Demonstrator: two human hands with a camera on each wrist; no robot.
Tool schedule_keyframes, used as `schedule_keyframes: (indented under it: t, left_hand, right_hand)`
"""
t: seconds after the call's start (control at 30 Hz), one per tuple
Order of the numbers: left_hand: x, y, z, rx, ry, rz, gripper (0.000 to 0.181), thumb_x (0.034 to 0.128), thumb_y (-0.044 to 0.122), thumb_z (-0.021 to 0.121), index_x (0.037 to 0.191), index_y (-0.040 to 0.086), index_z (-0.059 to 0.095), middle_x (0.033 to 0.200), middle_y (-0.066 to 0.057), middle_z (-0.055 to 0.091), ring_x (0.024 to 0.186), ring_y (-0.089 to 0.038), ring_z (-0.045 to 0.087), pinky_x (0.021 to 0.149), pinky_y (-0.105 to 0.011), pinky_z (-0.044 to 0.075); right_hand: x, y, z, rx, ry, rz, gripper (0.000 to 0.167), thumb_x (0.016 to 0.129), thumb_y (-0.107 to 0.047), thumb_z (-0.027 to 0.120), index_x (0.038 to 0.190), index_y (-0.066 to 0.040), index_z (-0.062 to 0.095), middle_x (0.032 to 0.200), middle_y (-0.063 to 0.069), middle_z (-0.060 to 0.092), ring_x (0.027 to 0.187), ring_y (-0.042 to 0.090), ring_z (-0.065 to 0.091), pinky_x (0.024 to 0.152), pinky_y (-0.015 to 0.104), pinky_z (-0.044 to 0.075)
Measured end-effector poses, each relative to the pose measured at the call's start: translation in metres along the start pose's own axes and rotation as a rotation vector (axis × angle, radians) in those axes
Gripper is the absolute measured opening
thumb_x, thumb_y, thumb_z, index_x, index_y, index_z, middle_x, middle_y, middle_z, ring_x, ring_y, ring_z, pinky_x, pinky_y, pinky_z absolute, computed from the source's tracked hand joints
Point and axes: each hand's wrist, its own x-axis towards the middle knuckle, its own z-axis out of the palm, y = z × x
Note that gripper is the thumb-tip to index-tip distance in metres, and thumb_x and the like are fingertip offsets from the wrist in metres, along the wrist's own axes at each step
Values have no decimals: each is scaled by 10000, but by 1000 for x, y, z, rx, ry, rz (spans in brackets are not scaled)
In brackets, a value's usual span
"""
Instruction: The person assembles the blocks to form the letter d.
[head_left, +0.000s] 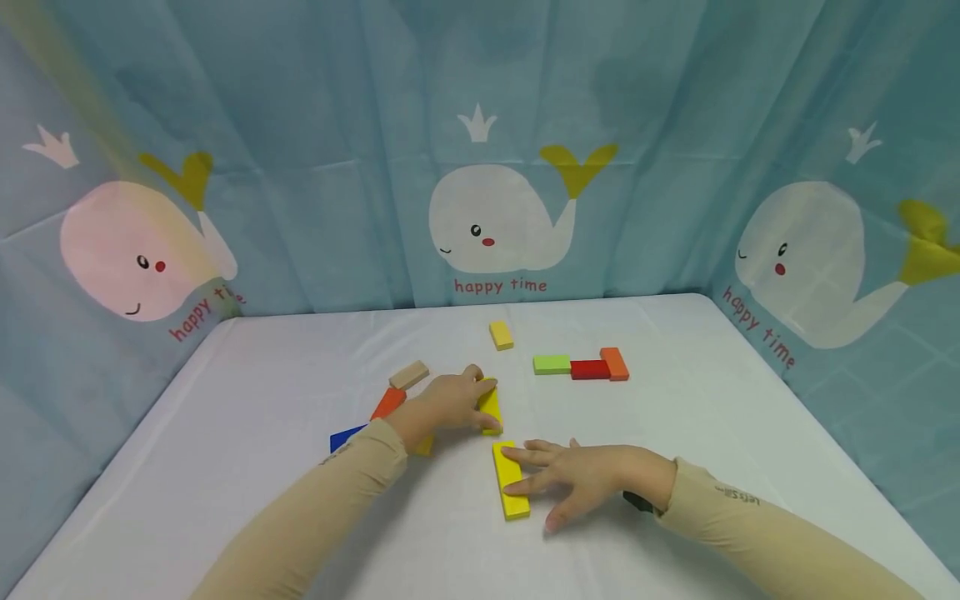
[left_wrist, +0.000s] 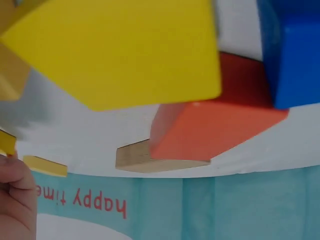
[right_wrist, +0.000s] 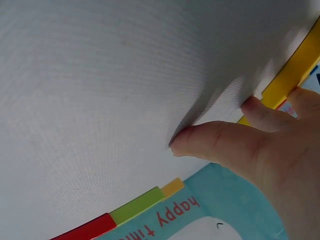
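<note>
My left hand holds a flat yellow block lengthwise, thumb at its near end and a finger at its far end. In the left wrist view, part of that hand shows beside a small bit of the block. Just nearer to me lies a second yellow block, almost in line with the first. Two spread, fairly straight fingers of my right hand rest on it. The right thumb stays apart from the block, its tip down at the white cloth.
Left of my left hand lie blue, red-orange and plain wood blocks, with another yellow block by the wrist. Farther back are a pale yellow block and a touching green, red and orange row.
</note>
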Motion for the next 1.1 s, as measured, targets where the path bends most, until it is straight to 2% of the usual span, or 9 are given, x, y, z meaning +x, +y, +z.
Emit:
schedule_keyframes:
  t: [0.13,0.27,0.43,0.7,1.1]
  left_hand:
    - [0,-2,0,3,-18,-41,707,877,588,587,1479,250,435,1442,-82,425,1038,-257,585,935,-407,482]
    - [0,-2,2,36,-25,-2,677,891,568,585,1469,242,455,1422,-85,445,1019,-244,585,923,-395,486]
    - [-1,6,5,63,0,49,660,890,568,590,1448,230,489,1376,-94,476,947,-211,584,878,-362,501]
    - [-4,12,4,89,16,40,659,870,571,609,1434,246,508,1344,-84,493,890,-192,576,839,-347,509]
    - [-6,11,6,73,8,42,662,881,568,595,1447,241,491,1392,-92,472,981,-221,596,893,-381,502]
  right_hand:
    - [0,0,0,10,-2,12,605,895,-467,652,1454,-419,426,1617,-144,66,1480,255,66,1016,751,131]
    - [0,1,0,9,-4,14,607,892,-470,653,1454,-415,428,1616,-144,70,1480,249,63,1018,747,137]
    - [1,1,1,-4,4,6,609,894,-474,651,1457,-416,424,1617,-132,80,1479,256,72,1012,752,138]
    - [1,-1,1,-1,19,26,610,891,-454,665,1452,-425,428,1615,-132,101,1479,249,82,1012,754,137]
    - [1,-4,0,-3,44,46,620,893,-446,667,1461,-412,421,1616,-111,120,1478,242,97,1018,743,155]
